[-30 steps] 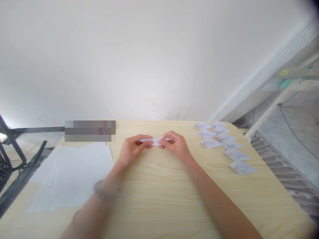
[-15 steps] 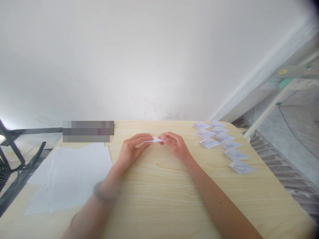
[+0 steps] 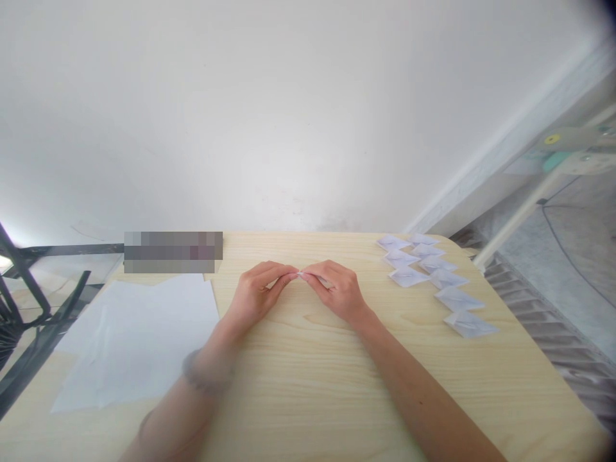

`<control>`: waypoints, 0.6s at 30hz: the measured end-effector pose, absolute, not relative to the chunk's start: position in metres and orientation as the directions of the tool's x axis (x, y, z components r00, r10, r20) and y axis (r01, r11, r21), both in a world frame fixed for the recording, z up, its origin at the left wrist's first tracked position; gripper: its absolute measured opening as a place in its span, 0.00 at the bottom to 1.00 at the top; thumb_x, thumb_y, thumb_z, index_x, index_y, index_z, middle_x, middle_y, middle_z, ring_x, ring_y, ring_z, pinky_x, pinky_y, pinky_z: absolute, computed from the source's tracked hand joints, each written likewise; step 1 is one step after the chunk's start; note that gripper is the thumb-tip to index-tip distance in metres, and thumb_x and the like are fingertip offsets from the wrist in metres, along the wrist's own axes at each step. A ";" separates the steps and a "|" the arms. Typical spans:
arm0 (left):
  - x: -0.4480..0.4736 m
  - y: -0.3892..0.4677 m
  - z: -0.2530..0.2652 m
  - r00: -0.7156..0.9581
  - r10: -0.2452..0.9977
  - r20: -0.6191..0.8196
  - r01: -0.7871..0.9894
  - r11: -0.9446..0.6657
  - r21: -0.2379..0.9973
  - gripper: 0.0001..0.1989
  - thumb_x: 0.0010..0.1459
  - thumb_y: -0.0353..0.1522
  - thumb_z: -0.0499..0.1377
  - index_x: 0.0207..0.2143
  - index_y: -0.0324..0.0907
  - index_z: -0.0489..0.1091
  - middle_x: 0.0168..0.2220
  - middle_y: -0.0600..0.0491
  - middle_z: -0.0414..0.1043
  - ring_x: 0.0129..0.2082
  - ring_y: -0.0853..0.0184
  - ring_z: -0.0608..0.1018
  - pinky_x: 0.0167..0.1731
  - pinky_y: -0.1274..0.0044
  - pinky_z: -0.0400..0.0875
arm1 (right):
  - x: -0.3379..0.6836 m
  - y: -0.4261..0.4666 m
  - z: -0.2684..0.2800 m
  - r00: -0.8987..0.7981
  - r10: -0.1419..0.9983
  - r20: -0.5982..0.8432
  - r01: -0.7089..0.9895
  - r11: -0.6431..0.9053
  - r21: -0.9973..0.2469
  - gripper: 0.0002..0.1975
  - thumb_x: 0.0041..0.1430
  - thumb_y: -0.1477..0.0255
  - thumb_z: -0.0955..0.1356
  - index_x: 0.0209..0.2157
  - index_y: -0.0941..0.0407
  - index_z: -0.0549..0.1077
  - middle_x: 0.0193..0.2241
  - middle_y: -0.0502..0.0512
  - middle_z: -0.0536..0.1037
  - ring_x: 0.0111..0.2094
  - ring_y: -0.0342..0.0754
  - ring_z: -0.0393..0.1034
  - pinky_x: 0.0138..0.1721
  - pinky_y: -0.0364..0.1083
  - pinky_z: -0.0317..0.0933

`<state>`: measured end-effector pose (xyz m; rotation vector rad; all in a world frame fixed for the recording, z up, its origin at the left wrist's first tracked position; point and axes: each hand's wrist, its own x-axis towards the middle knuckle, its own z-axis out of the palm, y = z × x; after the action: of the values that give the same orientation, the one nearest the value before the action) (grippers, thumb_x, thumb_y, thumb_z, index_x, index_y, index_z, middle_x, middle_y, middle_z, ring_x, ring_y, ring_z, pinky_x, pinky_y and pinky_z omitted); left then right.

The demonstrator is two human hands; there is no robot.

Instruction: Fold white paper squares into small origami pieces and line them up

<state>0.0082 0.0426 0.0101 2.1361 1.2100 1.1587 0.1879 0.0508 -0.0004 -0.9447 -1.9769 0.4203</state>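
Between my fingertips is a small piece of folded white paper (image 3: 299,273), mostly hidden by the fingers. My left hand (image 3: 264,285) pinches it from the left, thumb and fingers pressed together. From the right, my right hand (image 3: 335,285) pinches it in the same way, and the fingertips of both hands nearly meet. Both hands are over the middle of the wooden table (image 3: 308,372). To their right, several folded white paper pieces (image 3: 408,276) with pointed ends lie in two overlapping columns.
White paper sheets (image 3: 139,340) lie on the table's left side, close to my left forearm. Behind them is a pixelated blurred patch (image 3: 172,251). A white wall (image 3: 308,128) rises at the table's far edge. Black metal bars (image 3: 29,308) stand left of the table, a pale pole (image 3: 514,224) right.
My right fingers have shifted left, closer to the left fingertips, and now pinch the folded paper more tightly. Less of the paper shows between the hands.
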 end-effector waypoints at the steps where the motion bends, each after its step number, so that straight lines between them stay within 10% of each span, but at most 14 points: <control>1: 0.009 0.042 0.010 0.269 0.842 0.467 0.499 -0.537 0.680 0.08 0.54 0.33 0.54 0.34 0.42 0.72 0.33 0.51 0.73 0.34 0.67 0.73 0.37 0.76 0.67 | 0.188 0.050 0.000 -0.326 0.751 0.573 0.459 0.656 -0.599 0.07 0.55 0.72 0.62 0.33 0.54 0.72 0.31 0.52 0.76 0.32 0.43 0.69 0.36 0.43 0.62; 18: 0.012 0.040 0.016 0.271 0.933 0.239 0.471 -0.344 0.812 0.10 0.55 0.36 0.51 0.33 0.41 0.69 0.32 0.52 0.72 0.33 0.68 0.72 0.31 0.80 0.67 | 0.187 0.049 0.001 -0.319 0.820 0.476 0.444 0.573 -0.689 0.09 0.56 0.69 0.61 0.30 0.55 0.72 0.28 0.52 0.75 0.30 0.43 0.67 0.34 0.42 0.60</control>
<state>0.0116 0.0400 0.0157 1.9314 1.2625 0.9700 0.1866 0.0493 0.0015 -1.0142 -1.9570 0.5593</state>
